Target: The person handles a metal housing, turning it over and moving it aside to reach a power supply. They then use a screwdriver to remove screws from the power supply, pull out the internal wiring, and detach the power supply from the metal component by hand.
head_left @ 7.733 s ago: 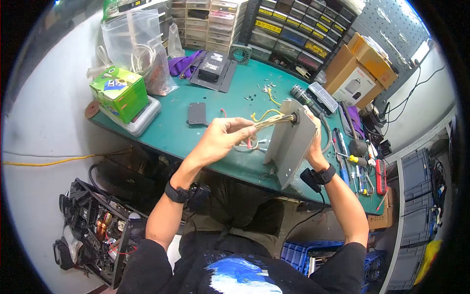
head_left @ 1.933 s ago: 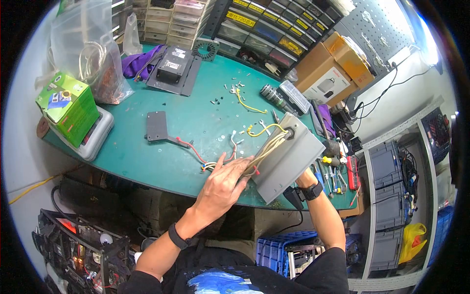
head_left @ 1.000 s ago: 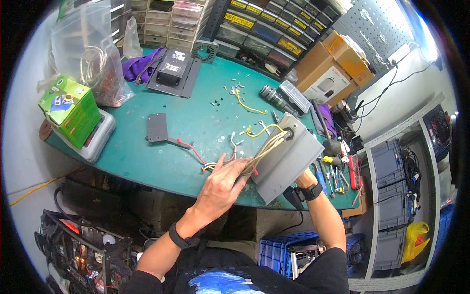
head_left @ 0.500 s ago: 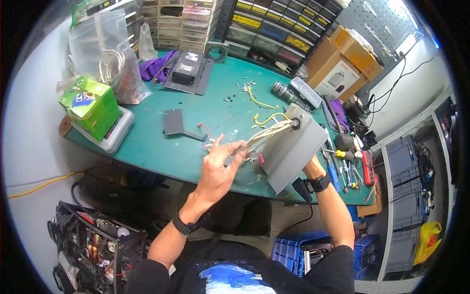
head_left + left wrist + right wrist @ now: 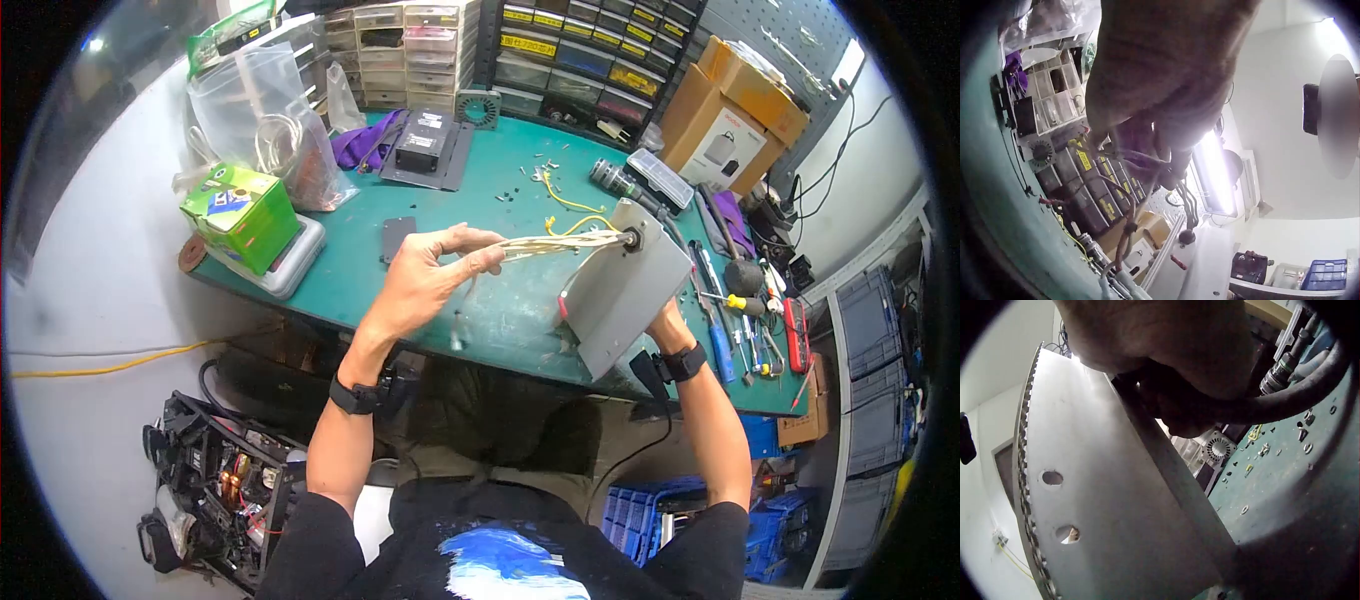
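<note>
Thumb and fingers of my left hand point(image 5: 422, 278) pinch a bundle of cream wires point(image 5: 550, 243), which stretches to a black grommet point(image 5: 632, 238) near the top of a grey metal panel point(image 5: 625, 305). Loose wire ends hang below that hand, and a red connector point(image 5: 562, 306) shows at the panel's left edge. The panel stands tilted at the front of the bench. My right hand point(image 5: 670, 325) is behind it, mostly hidden in the head view. In the right wrist view its fingers curl round a thick dark cable point(image 5: 1291, 407), close against the panel's back.
A dark plate point(image 5: 397, 238) lies behind my left hand. Small screws point(image 5: 540, 165) and a yellow wire point(image 5: 575, 205) are scattered farther back. Screwdrivers and pliers point(image 5: 740, 335) line the right side. A green box point(image 5: 240, 220) stands left, a black power unit point(image 5: 425, 145) at the back.
My left hand has gone from resting by the wires low on the bench to lifting them, drawing the bundle up and left nearly straight. The right hand stays behind the panel. The head view has shifted.
</note>
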`<state>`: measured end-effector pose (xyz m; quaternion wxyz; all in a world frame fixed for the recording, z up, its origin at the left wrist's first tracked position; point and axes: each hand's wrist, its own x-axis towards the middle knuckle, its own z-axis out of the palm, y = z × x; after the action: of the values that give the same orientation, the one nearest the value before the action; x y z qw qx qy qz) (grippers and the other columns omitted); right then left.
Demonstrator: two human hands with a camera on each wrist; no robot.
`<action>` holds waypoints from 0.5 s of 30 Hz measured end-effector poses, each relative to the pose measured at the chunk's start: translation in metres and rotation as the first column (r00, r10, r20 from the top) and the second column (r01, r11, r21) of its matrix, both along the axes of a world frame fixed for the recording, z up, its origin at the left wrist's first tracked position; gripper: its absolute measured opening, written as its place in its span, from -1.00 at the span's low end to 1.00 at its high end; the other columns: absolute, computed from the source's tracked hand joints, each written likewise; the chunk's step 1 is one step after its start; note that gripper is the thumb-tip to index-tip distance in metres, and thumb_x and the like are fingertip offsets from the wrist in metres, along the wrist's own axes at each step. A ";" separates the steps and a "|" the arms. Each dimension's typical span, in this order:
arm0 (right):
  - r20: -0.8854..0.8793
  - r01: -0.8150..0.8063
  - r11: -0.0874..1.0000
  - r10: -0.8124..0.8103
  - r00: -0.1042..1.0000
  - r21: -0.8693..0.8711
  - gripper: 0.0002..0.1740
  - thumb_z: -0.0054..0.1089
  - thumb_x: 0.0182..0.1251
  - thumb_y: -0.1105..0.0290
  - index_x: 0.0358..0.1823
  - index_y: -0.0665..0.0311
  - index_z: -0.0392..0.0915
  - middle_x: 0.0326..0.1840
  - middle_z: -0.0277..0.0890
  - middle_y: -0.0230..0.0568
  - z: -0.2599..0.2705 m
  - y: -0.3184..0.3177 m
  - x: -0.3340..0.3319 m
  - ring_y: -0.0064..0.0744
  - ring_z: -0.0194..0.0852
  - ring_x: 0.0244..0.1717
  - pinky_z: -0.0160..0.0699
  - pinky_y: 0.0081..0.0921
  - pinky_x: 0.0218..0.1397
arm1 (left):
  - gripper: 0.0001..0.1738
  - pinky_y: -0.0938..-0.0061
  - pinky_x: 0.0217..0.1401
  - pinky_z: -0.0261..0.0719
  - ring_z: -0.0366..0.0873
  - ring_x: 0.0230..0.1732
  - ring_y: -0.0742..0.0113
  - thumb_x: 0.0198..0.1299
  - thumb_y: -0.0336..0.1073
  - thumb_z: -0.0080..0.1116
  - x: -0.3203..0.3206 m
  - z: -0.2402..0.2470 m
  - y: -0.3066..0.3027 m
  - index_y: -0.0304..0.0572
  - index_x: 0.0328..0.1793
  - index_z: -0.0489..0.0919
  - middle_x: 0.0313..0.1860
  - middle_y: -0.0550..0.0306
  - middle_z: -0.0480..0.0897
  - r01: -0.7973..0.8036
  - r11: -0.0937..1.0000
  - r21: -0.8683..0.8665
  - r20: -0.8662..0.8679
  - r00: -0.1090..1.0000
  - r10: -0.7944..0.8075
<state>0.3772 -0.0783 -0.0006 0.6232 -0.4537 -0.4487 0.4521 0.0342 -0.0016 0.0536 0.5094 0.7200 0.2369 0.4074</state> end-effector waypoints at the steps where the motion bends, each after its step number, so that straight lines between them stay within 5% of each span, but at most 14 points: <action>1: 0.208 0.033 0.999 -0.038 0.977 0.029 -0.46 0.09 0.65 0.24 0.57 0.09 0.26 0.32 0.51 -0.23 0.002 0.000 -0.001 -0.33 0.61 0.23 0.75 -0.18 0.24 | -0.71 0.37 0.30 0.58 0.71 -0.14 0.47 0.41 -0.28 0.38 0.000 0.003 -0.001 -0.33 0.12 0.78 -0.15 0.14 0.82 0.001 1.000 0.002 -0.008 1.000 -0.001; 2: 0.200 0.034 0.999 -0.040 0.979 0.031 -0.46 0.09 0.65 0.24 0.57 0.09 0.26 0.32 0.51 -0.23 -0.001 0.002 0.002 -0.33 0.61 0.23 0.75 -0.18 0.24 | -0.69 0.45 0.18 0.60 0.72 -0.12 0.46 0.41 -0.28 0.38 -0.001 0.006 -0.003 -0.34 0.14 0.77 -0.12 0.13 0.82 0.019 0.996 -0.090 0.031 0.999 -0.016; 4: 0.578 -0.013 0.966 -0.144 0.804 0.259 -0.46 0.10 0.65 0.27 0.56 0.05 0.25 0.29 0.50 -0.28 -0.004 0.006 0.005 -0.41 0.58 0.21 0.75 -0.21 0.23 | -0.68 0.52 0.06 0.62 0.72 -0.11 0.45 0.41 -0.28 0.39 -0.001 0.009 -0.005 -0.35 0.16 0.76 -0.09 0.12 0.82 0.041 0.983 -0.177 0.065 0.997 -0.030; 5: 0.572 -0.008 0.965 -0.149 0.806 0.262 -0.46 0.10 0.65 0.27 0.56 0.05 0.25 0.29 0.50 -0.28 -0.003 0.006 0.003 -0.41 0.58 0.21 0.75 -0.21 0.23 | -0.67 0.41 0.20 0.60 0.73 -0.11 0.45 0.40 -0.27 0.39 -0.002 0.010 -0.007 -0.32 0.17 0.76 -0.10 0.13 0.82 0.023 0.986 -0.164 0.048 0.999 -0.015; 7: 0.269 0.004 0.988 -0.047 0.962 0.155 -0.46 0.09 0.66 0.20 0.56 0.07 0.25 0.30 0.49 -0.29 0.001 0.004 -0.004 -0.41 0.58 0.21 0.73 -0.26 0.24 | -0.67 0.31 0.34 0.57 0.73 -0.11 0.46 0.40 -0.25 0.39 -0.002 0.011 -0.009 -0.28 0.19 0.76 -0.10 0.14 0.82 0.018 0.989 -0.145 0.028 1.000 -0.014; 9: 0.227 0.026 0.994 -0.049 0.973 0.105 -0.44 0.04 0.68 0.10 0.56 0.09 0.25 0.30 0.50 -0.29 0.011 -0.004 -0.012 -0.40 0.59 0.20 0.71 -0.28 0.26 | -0.68 0.02 0.62 0.29 0.76 -0.13 0.43 0.39 -0.22 0.39 -0.004 0.007 -0.010 -0.21 0.17 0.77 -0.08 0.15 0.83 -0.057 0.976 0.210 -0.167 0.981 0.094; 10: 0.186 0.032 0.998 -0.040 0.982 0.048 -0.42 -0.01 0.70 0.01 0.56 0.12 0.24 0.30 0.50 -0.29 0.013 -0.007 -0.013 -0.39 0.59 0.19 0.69 -0.30 0.27 | -0.70 -0.18 0.74 -0.04 0.79 -0.10 0.33 0.37 -0.24 0.38 -0.003 0.004 -0.013 -0.15 0.16 0.77 -0.06 0.12 0.84 -0.050 0.978 0.201 -0.149 0.986 0.081; 11: 0.181 0.044 0.997 -0.053 0.982 0.056 -0.42 -0.01 0.70 0.01 0.56 0.12 0.24 0.30 0.50 -0.29 0.013 -0.008 -0.011 -0.39 0.59 0.19 0.69 -0.30 0.27 | -0.70 -0.18 0.74 -0.04 0.79 -0.10 0.33 0.37 -0.24 0.38 0.000 0.002 -0.016 -0.15 0.16 0.77 -0.06 0.12 0.84 -0.037 0.977 0.209 -0.153 0.986 0.070; 13: 0.475 -0.049 0.967 -0.079 0.877 0.251 -0.31 -0.16 0.71 -0.18 0.59 0.16 0.24 0.28 0.52 -0.29 0.015 -0.007 -0.012 -0.37 0.59 0.20 0.66 -0.33 0.28 | -0.76 -0.14 0.74 -0.03 0.77 -0.07 0.32 0.38 -0.34 0.32 0.003 -0.003 -0.021 -0.17 0.12 0.76 -0.19 0.18 0.84 -0.088 0.908 0.409 -0.162 0.973 0.167; 14: 0.177 0.030 0.986 -0.060 0.982 0.166 -0.23 -0.21 0.69 -0.27 0.61 0.16 0.25 0.27 0.54 -0.29 0.016 -0.010 -0.022 -0.38 0.58 0.21 0.66 -0.34 0.27 | -0.77 -0.17 0.74 -0.05 0.77 -0.06 0.27 0.34 -0.39 0.32 0.005 -0.009 -0.022 -0.15 0.10 0.77 -0.11 0.12 0.84 -0.072 0.923 0.378 -0.159 0.977 0.141; 15: 0.175 0.039 0.984 -0.070 0.982 0.172 -0.23 -0.21 0.69 -0.27 0.61 0.16 0.25 0.27 0.54 -0.29 0.016 -0.012 -0.024 -0.38 0.58 0.21 0.66 -0.34 0.27 | -0.77 -0.17 0.74 -0.05 0.77 -0.06 0.27 0.34 -0.39 0.32 0.007 -0.013 -0.023 -0.15 0.10 0.77 -0.11 0.12 0.84 -0.063 0.921 0.383 -0.159 0.978 0.133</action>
<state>0.3537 -0.0907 0.0159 0.6279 -0.4511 -0.5272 0.3525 0.0412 -0.0250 0.0404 0.3169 0.8256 0.2359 0.4028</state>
